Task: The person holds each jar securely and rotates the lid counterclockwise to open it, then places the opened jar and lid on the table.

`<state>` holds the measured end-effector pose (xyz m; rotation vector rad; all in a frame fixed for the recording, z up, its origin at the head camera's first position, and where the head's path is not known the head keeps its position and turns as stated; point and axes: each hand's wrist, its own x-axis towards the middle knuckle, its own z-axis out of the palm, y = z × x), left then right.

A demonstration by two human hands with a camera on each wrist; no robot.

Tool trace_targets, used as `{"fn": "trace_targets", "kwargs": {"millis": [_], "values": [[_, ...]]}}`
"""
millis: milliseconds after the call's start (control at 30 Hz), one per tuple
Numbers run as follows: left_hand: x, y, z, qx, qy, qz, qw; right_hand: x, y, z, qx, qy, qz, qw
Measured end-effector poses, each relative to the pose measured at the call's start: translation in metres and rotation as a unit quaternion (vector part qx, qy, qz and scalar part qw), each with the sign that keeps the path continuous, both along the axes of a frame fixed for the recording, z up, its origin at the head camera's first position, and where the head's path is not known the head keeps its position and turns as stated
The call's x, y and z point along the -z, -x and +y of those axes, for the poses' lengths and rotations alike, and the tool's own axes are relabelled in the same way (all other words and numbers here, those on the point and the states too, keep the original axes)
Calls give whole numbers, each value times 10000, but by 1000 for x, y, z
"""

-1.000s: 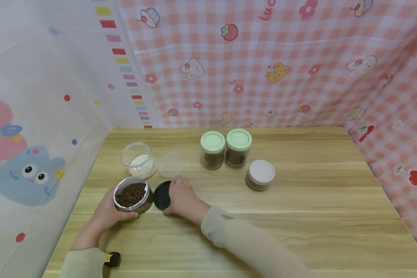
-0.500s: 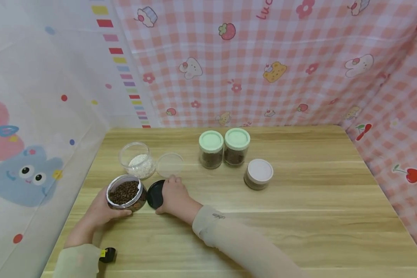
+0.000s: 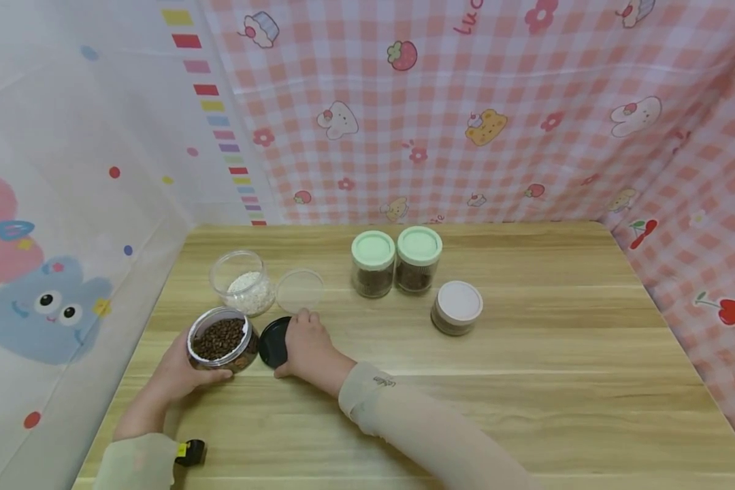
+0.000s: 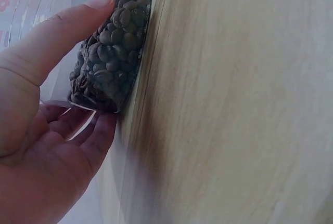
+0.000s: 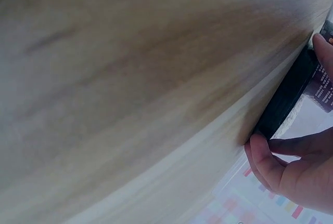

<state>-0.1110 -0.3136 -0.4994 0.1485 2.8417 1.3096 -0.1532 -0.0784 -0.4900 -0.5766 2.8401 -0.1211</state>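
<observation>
My left hand (image 3: 174, 371) grips a clear jar (image 3: 245, 355) of dark brown coffee beans (image 3: 219, 339) from its left side. The jar is uncovered and stands on the table. In the left wrist view, the thumb (image 4: 67, 29) lies along the jar's wall and the other fingers curl round its far side. Just right of the jar, my right hand (image 3: 310, 348) holds a round black lid (image 3: 273, 343) by its rim. The right wrist view has this lid (image 5: 287, 96) flat on the tabletop, between thumb and fingertips.
Behind the jar stands an open clear tub (image 3: 237, 267) holding white grains, with a clear lid (image 3: 300, 291) beside it. Two jars with mint-green lids (image 3: 373, 249) stand at the back middle. A small white-lidded jar (image 3: 458, 303) is to their right. Patterned cloth (image 3: 441, 184) hangs behind the table.
The bean jar and black lid have shifted slightly left with both hands since one second ago. Over the last half second nothing visibly moves.
</observation>
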Motion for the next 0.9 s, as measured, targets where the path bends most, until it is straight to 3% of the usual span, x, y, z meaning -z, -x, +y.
{"fn": "trace_targets", "kwargs": {"millis": [200, 667, 900], "values": [[0, -2, 3, -203, -83, -55, 9997, 1, 1, 0, 1, -189, -3, 9998], [-2, -4, 3, -147, -398, -59, 9991, -12, -2, 24, -147, 420, -312, 9985], [-11, -7, 8, -293, -950, -260, 9947, -20, -4, 53, -271, 740, -309, 9964]]}}
